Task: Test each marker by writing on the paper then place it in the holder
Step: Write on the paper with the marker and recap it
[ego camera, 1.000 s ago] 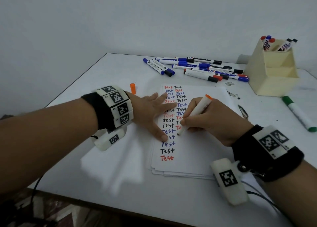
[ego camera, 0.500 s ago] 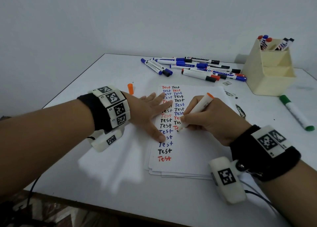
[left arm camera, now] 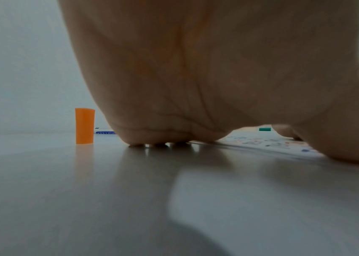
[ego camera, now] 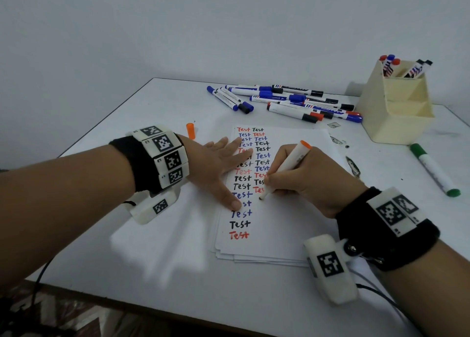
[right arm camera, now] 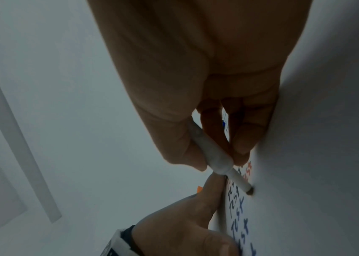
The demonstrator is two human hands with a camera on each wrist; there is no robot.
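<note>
An orange cap (ego camera: 190,130) was seen standing upright on the white table (ego camera: 157,273), at about eleven o'clock from the left hand (ego camera: 218,169). That hand was laid flat with straight, spread fingers on the left edge of the paper (ego camera: 287,230), nothing being gripped by it. On the sheet, two columns of the word "Test" were written in red, blue and black. At three o'clock from the left hand, an orange-ended marker (ego camera: 287,167) was pinched between the thumb and curled fingers of the right hand (ego camera: 310,181), its tip set on the paper below the second column. Loose markers (ego camera: 292,100) were lying at twelve o'clock from the paper. At two o'clock the cream holder (ego camera: 396,107) was placed, several markers standing in its rear compartments, and a green marker (ego camera: 435,170) was lying at its six o'clock.
</note>
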